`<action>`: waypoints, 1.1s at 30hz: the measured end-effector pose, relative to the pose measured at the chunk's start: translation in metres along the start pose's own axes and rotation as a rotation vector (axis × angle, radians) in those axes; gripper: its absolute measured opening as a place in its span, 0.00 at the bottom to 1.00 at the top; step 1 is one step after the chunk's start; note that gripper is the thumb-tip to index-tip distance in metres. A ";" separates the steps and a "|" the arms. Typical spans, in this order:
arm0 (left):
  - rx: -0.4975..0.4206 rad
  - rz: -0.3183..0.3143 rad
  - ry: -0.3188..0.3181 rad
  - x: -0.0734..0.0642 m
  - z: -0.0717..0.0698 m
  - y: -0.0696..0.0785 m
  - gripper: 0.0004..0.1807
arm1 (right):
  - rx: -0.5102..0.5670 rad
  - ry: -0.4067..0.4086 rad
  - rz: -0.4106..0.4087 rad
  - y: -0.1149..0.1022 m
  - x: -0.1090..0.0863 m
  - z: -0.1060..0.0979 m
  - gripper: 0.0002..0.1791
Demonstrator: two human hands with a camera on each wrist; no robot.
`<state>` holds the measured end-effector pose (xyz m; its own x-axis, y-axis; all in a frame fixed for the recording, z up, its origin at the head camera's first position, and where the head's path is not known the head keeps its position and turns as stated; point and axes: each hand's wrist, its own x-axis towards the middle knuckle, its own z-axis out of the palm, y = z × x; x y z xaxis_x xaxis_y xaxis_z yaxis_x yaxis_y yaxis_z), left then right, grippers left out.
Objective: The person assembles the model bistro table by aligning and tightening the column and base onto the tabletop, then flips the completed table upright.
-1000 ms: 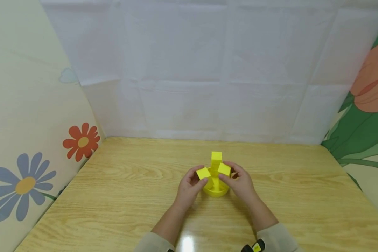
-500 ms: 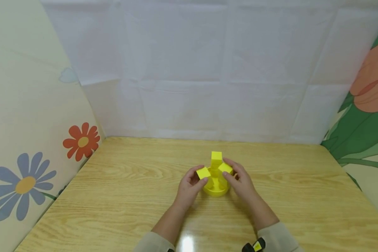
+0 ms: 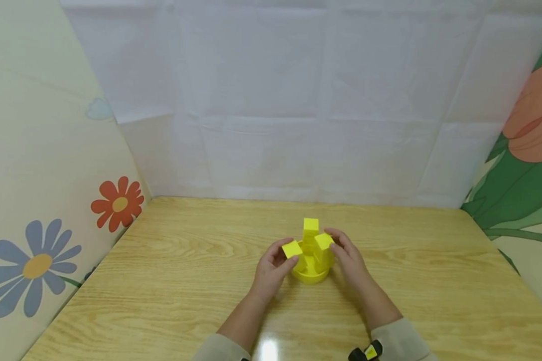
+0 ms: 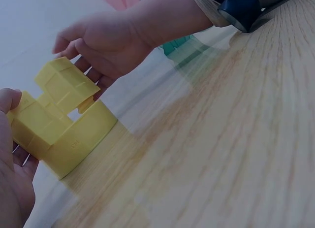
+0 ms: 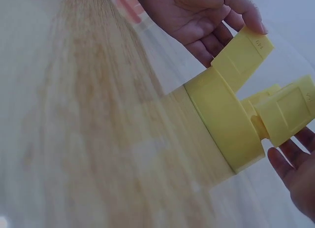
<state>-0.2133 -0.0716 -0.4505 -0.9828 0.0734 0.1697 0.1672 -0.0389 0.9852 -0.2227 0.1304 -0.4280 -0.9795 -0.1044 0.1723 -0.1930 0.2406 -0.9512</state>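
A round yellow base [image 3: 310, 278] stands on the table, with three upright square-topped yellow blocks in it. My left hand [image 3: 269, 271] pinches the left block [image 3: 291, 249] between thumb and fingers; in the right wrist view its thumb lies on that block's top edge. Beside the right block [image 3: 324, 241] is my right hand [image 3: 353, 263], its fingers loose. From the left wrist, a gap shows between the right hand's [image 4: 110, 41] palm and that block [image 4: 66, 85]; whether a fingertip still touches it is unclear. Neither hand is at the back block [image 3: 310, 225].
The wood-grain table [image 3: 185, 260] runs back to a white cloth backdrop [image 3: 262, 100]. Flower-printed walls [image 3: 40, 150] stand at both sides. Dark wrist-worn devices [image 3: 366, 351] sit at the sleeves.
My right hand's thumb and fingers have loosened from the right block and shifted slightly right. That block now stands a little further right and more upright. The left hand has stayed in place.
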 end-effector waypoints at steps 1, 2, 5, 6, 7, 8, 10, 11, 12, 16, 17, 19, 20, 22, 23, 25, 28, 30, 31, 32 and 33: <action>0.003 -0.001 -0.001 0.000 0.000 0.000 0.24 | 0.014 0.002 -0.003 0.001 0.000 0.000 0.21; 0.004 0.000 -0.001 0.000 0.000 0.000 0.23 | 0.024 0.005 0.004 0.001 0.000 -0.001 0.22; 0.001 -0.001 -0.002 0.000 0.000 0.000 0.24 | 0.040 0.020 0.006 0.003 0.000 -0.002 0.22; -0.001 -0.002 -0.002 0.000 0.000 0.000 0.24 | 0.046 0.024 0.007 0.004 0.000 -0.003 0.22; -0.001 -0.002 -0.001 0.000 0.000 0.000 0.24 | 0.055 0.025 0.012 0.004 0.000 -0.003 0.22; 0.000 -0.002 -0.001 0.000 0.000 0.001 0.24 | 0.063 0.026 0.016 0.004 -0.001 -0.004 0.22; 0.001 -0.004 -0.002 0.000 0.000 0.001 0.24 | 0.067 0.026 0.027 0.005 -0.002 -0.006 0.22; 0.001 -0.002 -0.003 -0.001 0.000 0.001 0.23 | 0.058 0.029 0.032 0.004 -0.002 -0.007 0.23; 0.001 -0.001 -0.004 -0.001 0.000 0.001 0.24 | 0.045 0.031 0.035 0.004 -0.003 -0.008 0.23; -0.003 0.006 -0.011 -0.001 0.000 0.001 0.24 | -0.010 0.028 0.037 0.003 -0.006 -0.011 0.25; -0.006 0.006 -0.013 -0.001 0.000 0.000 0.24 | -0.017 0.024 0.038 0.003 -0.006 -0.011 0.26; -0.011 0.006 -0.013 0.000 0.000 -0.001 0.24 | -0.023 0.012 0.043 0.002 -0.007 -0.012 0.28; -0.013 0.007 -0.014 0.000 -0.001 -0.001 0.24 | -0.026 0.005 0.049 0.002 -0.007 -0.012 0.28; -0.013 0.005 -0.014 -0.001 -0.001 -0.001 0.24 | -0.033 -0.003 0.062 0.003 -0.007 -0.013 0.29; -0.013 0.004 -0.014 -0.001 -0.001 -0.001 0.24 | -0.036 -0.006 0.069 0.003 -0.007 -0.013 0.29; -0.010 0.003 -0.013 -0.001 -0.001 -0.001 0.24 | -0.043 -0.010 0.083 0.003 -0.007 -0.013 0.28; -0.004 0.003 -0.013 -0.001 -0.001 0.000 0.24 | -0.036 -0.005 0.094 0.002 -0.007 -0.013 0.28; 0.001 0.002 -0.012 -0.001 -0.001 0.000 0.24 | -0.021 -0.001 0.102 0.002 -0.007 -0.014 0.28; 0.003 0.002 -0.012 -0.001 -0.001 0.000 0.24 | -0.009 0.001 0.105 0.002 -0.008 -0.014 0.28; 0.005 0.003 -0.013 -0.001 -0.001 0.001 0.24 | 0.001 0.003 0.110 0.001 -0.008 -0.014 0.28; 0.005 0.002 -0.013 -0.001 -0.001 0.001 0.24 | 0.007 0.006 0.116 0.001 -0.008 -0.014 0.28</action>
<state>-0.2126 -0.0723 -0.4500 -0.9813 0.0865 0.1722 0.1699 -0.0342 0.9849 -0.2155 0.1448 -0.4265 -0.9956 -0.0708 0.0620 -0.0776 0.2444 -0.9666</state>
